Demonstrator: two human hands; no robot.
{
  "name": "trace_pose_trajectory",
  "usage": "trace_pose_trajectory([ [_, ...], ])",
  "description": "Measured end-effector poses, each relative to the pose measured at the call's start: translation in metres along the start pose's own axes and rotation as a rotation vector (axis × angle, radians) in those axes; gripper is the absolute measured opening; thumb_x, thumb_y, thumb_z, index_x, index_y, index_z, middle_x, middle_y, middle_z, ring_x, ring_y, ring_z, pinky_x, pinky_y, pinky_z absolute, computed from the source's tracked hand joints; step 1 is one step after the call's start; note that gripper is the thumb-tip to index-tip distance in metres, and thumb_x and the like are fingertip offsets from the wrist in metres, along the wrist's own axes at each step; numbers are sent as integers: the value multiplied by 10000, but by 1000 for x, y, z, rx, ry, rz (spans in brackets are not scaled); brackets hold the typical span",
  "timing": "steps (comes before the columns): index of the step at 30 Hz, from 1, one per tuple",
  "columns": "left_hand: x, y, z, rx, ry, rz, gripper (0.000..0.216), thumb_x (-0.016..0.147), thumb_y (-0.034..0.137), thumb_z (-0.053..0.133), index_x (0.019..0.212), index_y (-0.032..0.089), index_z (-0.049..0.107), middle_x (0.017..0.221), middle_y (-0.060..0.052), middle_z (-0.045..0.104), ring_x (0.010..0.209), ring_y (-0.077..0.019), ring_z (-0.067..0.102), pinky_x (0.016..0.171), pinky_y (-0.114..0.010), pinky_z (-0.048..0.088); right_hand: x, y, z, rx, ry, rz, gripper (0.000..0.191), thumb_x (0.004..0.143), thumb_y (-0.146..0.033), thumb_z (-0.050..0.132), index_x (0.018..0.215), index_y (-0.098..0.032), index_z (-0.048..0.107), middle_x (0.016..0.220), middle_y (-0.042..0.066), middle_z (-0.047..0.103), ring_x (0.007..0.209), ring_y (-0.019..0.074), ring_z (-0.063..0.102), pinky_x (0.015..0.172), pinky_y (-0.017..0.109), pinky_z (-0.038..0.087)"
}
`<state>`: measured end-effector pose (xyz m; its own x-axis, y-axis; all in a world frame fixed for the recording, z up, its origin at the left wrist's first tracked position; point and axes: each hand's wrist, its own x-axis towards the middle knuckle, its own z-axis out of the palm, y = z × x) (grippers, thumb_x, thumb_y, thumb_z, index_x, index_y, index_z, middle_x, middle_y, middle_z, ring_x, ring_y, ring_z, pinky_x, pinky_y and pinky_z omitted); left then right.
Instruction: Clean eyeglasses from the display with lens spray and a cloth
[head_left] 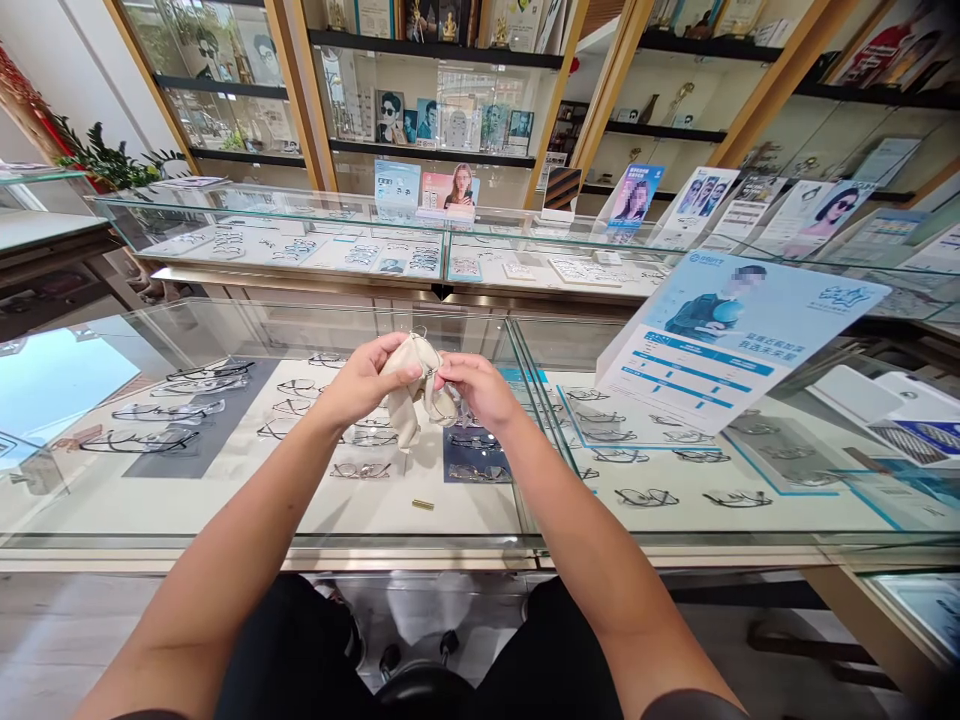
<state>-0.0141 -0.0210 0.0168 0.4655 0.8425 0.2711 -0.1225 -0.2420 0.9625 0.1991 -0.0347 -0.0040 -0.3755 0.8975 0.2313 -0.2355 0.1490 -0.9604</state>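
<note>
Above the glass counter, my left hand (366,380) is closed on a beige cleaning cloth (406,412), its thumb pressing the folds. Bunched in the cloth is a pair of thin-rimmed eyeglasses (421,331); only bits of the wire frame show, and the lenses are mostly covered. My right hand (478,388) pinches the right side of the eyeglasses by the thin frame, close against the cloth. The loose end of the cloth hangs below my fingers. Both hands are held close together at the middle of the view.
Rows of spectacles (180,408) lie inside the glass display counter (337,540) under my hands. A small brass-coloured bar (423,505) is below them. A blue-and-white sign (690,370) stands at the right, beside white devices (892,410). Another glass showcase (300,215) runs behind.
</note>
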Motion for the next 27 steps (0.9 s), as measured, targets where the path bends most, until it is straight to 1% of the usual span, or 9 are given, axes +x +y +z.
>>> trace_pose_trajectory([
  [3, 0, -3, 6, -6, 79, 14, 522, 655, 446, 1044, 948, 186, 699, 850, -19, 729, 721, -157, 647, 674, -260, 522, 0, 1, 3, -12, -42, 7, 320, 827, -483, 795, 715, -186, 767, 809, 16, 591, 753, 159, 537, 720, 302, 412],
  [6, -1, -7, 13, 32, 168, 36, 518, 707, 549, 1000, 837, 191, 648, 716, 10, 653, 617, -125, 551, 588, -243, 425, 0, 4, 7, -31, -78, 10, 322, 831, -492, 799, 727, -188, 771, 812, 19, 622, 791, 164, 538, 748, 300, 411],
  [9, -1, -8, 15, 97, 234, 93, 555, 822, 669, 887, 743, 197, 606, 623, 26, 560, 556, -109, 450, 547, -252, 347, 0, 6, 10, -37, -89, 21, 327, 829, -494, 800, 717, -188, 766, 807, 20, 624, 799, 166, 537, 753, 301, 411],
  [11, 0, -8, 13, 123, 234, 117, 583, 876, 709, 825, 711, 197, 600, 614, 17, 550, 557, -115, 443, 553, -264, 351, 0, 7, 10, -28, -76, 18, 315, 824, -475, 792, 702, -186, 766, 812, 21, 618, 791, 163, 539, 748, 299, 411],
  [14, 0, -6, 9, 105, 180, 119, 585, 892, 733, 799, 732, 192, 645, 653, -7, 594, 584, -133, 494, 576, -277, 394, 0, 6, 8, -1, -33, 27, 300, 803, -459, 778, 681, -186, 750, 782, 18, 605, 735, 153, 520, 702, 296, 397],
  [18, 0, -6, 5, 24, 88, 38, 532, 856, 699, 854, 927, 187, 730, 758, -34, 698, 626, -157, 596, 595, -276, 466, 1, 3, 3, 23, 28, 42, 325, 770, -489, 792, 662, -194, 709, 741, 8, 569, 687, 146, 486, 646, 291, 374],
  [21, 0, -7, 7, -27, 65, 11, 549, 751, 584, 977, 1042, 191, 729, 854, -37, 753, 706, -170, 665, 652, -268, 530, 1, 2, 2, 18, 33, 40, 337, 778, -502, 797, 676, -193, 710, 735, 3, 560, 679, 140, 470, 642, 289, 367],
  [24, -1, -6, 11, -44, 104, 19, 561, 637, 455, 1055, 997, 192, 714, 858, -19, 754, 723, -160, 670, 669, -255, 535, 1, 4, 3, 14, -15, 52, 345, 792, -515, 808, 711, -188, 733, 763, 8, 594, 699, 143, 490, 669, 289, 381],
  [27, -1, -6, 14, -7, 180, 31, 512, 654, 494, 1036, 864, 191, 680, 750, 2, 702, 636, -135, 605, 603, -244, 472, 0, 6, 5, -2, -75, 46, 353, 817, -522, 821, 736, -187, 747, 800, 13, 630, 749, 151, 524, 713, 292, 396],
])
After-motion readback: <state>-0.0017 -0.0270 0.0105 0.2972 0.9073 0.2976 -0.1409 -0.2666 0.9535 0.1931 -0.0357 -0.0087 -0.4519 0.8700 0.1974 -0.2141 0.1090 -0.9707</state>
